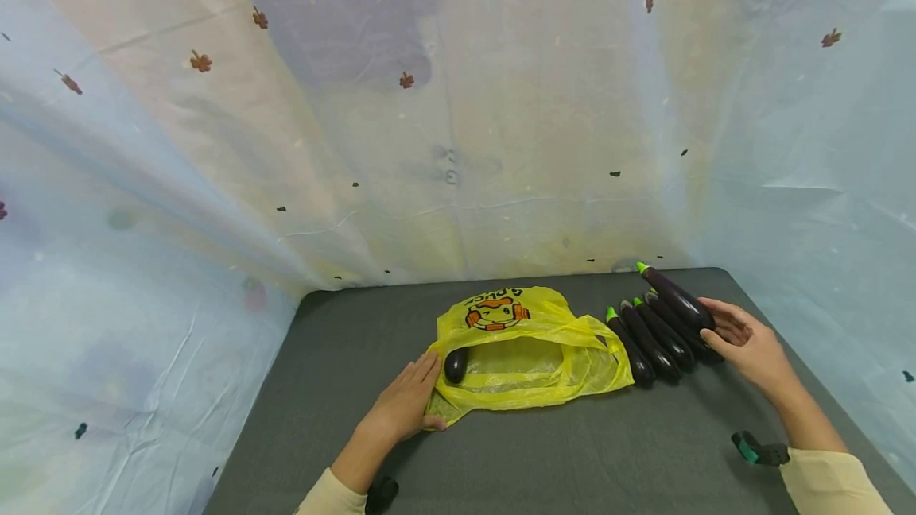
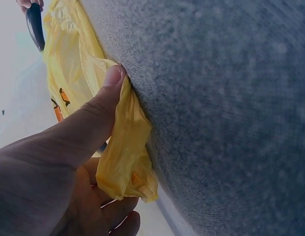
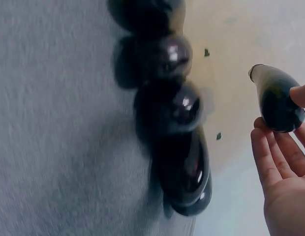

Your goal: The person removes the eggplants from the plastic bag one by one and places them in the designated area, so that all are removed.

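Note:
My right hand (image 1: 746,342) holds an eggplant (image 1: 676,296) by its thick round end, thumb on one side and fingers on the other. In the right wrist view that eggplant (image 3: 278,98) is raised apart from the others. Several more dark eggplants (image 1: 647,342) lie side by side below it, green stem ends pointing away. My left hand (image 1: 406,400) grips the left edge of a yellow plastic bag (image 1: 501,401), which lies on its side with its mouth facing me. The left wrist view shows its thumb (image 2: 101,105) over the bag's folds. Inside the bag, one eggplant's end (image 1: 456,365) shows.
The grey table (image 1: 544,459) reaches back to a pale plastic sheet (image 1: 458,141) with leaf prints, which also hangs along both sides. The bag's handles (image 1: 597,336) spread right up to the row of eggplants. Dark bands are worn at both wrists.

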A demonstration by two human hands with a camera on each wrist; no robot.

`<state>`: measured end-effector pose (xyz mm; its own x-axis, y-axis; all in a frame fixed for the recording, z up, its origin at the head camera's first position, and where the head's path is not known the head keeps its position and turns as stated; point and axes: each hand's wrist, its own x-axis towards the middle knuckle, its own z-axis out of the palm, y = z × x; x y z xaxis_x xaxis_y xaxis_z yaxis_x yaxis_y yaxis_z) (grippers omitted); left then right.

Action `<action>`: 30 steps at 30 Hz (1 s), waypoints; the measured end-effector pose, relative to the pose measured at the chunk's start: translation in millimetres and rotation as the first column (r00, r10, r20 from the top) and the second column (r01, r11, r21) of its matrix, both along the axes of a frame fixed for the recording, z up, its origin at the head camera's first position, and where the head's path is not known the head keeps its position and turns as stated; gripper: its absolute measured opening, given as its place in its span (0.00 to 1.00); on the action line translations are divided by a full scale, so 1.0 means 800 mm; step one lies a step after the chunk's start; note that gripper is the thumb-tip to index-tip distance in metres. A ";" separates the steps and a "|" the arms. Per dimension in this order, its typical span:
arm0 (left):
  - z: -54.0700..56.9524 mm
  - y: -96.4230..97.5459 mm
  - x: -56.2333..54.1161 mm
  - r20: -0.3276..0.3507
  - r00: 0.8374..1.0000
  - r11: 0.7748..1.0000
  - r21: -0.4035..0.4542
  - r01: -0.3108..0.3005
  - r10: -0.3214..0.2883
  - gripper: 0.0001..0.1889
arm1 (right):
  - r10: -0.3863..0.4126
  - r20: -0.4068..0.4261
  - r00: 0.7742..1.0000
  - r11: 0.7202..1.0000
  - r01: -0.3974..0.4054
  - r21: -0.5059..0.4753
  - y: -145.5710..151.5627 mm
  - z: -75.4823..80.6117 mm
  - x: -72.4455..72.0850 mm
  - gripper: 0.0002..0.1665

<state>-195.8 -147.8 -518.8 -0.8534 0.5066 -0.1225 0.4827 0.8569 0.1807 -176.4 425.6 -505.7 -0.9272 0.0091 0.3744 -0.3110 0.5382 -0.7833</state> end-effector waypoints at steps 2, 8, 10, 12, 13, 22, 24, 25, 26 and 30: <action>0.000 0.000 0.000 0.003 1.000 1.000 -0.003 -0.001 0.001 0.56 | -0.015 0.008 1.000 1.000 0.015 -0.002 0.008 -0.002 -0.003 0.34; 0.001 0.001 0.000 0.003 1.000 1.000 -0.009 -0.003 0.003 0.56 | -0.065 0.018 0.998 0.997 0.065 0.032 0.025 -0.007 -0.011 0.35; 0.001 0.001 0.000 0.002 1.000 1.000 -0.012 -0.003 0.003 0.56 | -0.080 0.020 0.997 0.996 0.079 0.044 0.030 -0.008 -0.013 0.35; 0.001 0.001 0.000 0.001 1.000 1.000 -0.016 -0.002 0.002 0.56 | -0.095 0.024 0.995 0.994 0.093 0.048 0.034 -0.009 -0.016 0.35; 0.001 0.001 -0.001 0.000 1.000 1.000 -0.017 -0.001 0.001 0.56 | -0.104 0.024 0.994 0.993 0.102 0.050 0.036 -0.009 -0.016 0.35; -0.002 0.001 -0.002 -0.003 1.000 1.000 -0.029 -0.004 0.003 0.56 | -0.134 0.061 0.989 0.990 0.131 0.049 0.056 -0.014 -0.021 0.35; -0.003 0.000 -0.002 -0.001 1.000 1.000 -0.029 -0.004 0.004 0.56 | -0.139 0.071 0.988 0.990 0.136 0.048 0.061 -0.016 -0.021 0.35; -0.003 0.000 -0.002 -0.001 1.000 1.000 -0.029 -0.005 0.005 0.56 | -0.141 0.076 0.987 0.989 0.137 0.049 0.063 -0.017 -0.022 0.35; -0.003 0.000 -0.002 0.000 1.000 1.000 -0.028 -0.004 0.004 0.56 | -0.146 0.083 0.986 0.989 0.142 0.050 0.065 -0.018 -0.022 0.35; -0.002 0.001 -0.001 0.003 1.000 1.000 -0.022 -0.006 0.006 0.56 | -0.165 0.107 0.981 0.985 0.159 0.062 0.073 -0.023 -0.022 0.36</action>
<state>-196.6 -147.2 -520.3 -0.8561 0.4984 -0.1365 0.4768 0.8637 0.1634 -194.2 483.7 -523.9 -0.9509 0.1454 0.2732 -0.1290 0.6162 -0.7770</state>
